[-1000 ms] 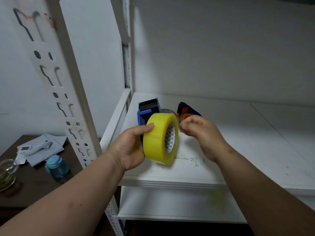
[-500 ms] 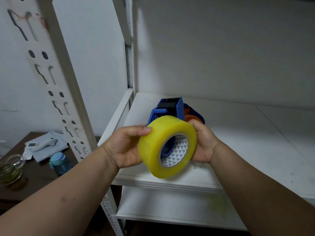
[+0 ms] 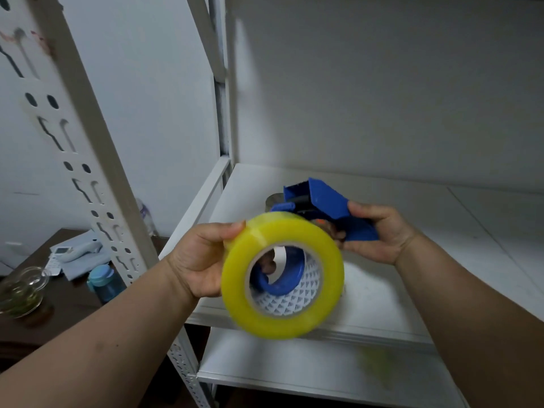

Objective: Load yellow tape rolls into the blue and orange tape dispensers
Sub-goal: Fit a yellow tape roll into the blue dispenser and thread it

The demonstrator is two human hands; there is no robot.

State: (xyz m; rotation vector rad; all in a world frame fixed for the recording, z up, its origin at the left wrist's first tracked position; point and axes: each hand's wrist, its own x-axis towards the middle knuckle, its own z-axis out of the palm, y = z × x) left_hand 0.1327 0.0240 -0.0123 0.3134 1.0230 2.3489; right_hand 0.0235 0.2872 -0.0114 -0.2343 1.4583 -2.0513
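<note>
My left hand (image 3: 203, 260) grips a yellow tape roll (image 3: 294, 316) by its rim, thumb on top, with the roll's open core facing me. My right hand (image 3: 379, 234) holds the blue tape dispenser (image 3: 326, 201) by its handle, lifted above the white shelf (image 3: 382, 290). The dispenser's blue round hub (image 3: 282, 281) shows through the roll's core, partly inside it. A bit of orange (image 3: 321, 222) on the dispenser peeks out just above the roll. A second dispenser is not clearly visible.
A slotted white shelf upright (image 3: 97, 184) stands close on the left. A grey round object (image 3: 273, 200) lies on the shelf behind the dispenser. A lower shelf (image 3: 294, 375) sits below. A dark side table (image 3: 59, 313) at left holds a glass jar (image 3: 20, 290), a blue bottle (image 3: 104, 279) and papers.
My right hand picked the blue dispenser up off the shelf and brought it toward me. The yellow roll turned its core to face me and now sits over the dispenser's hub.
</note>
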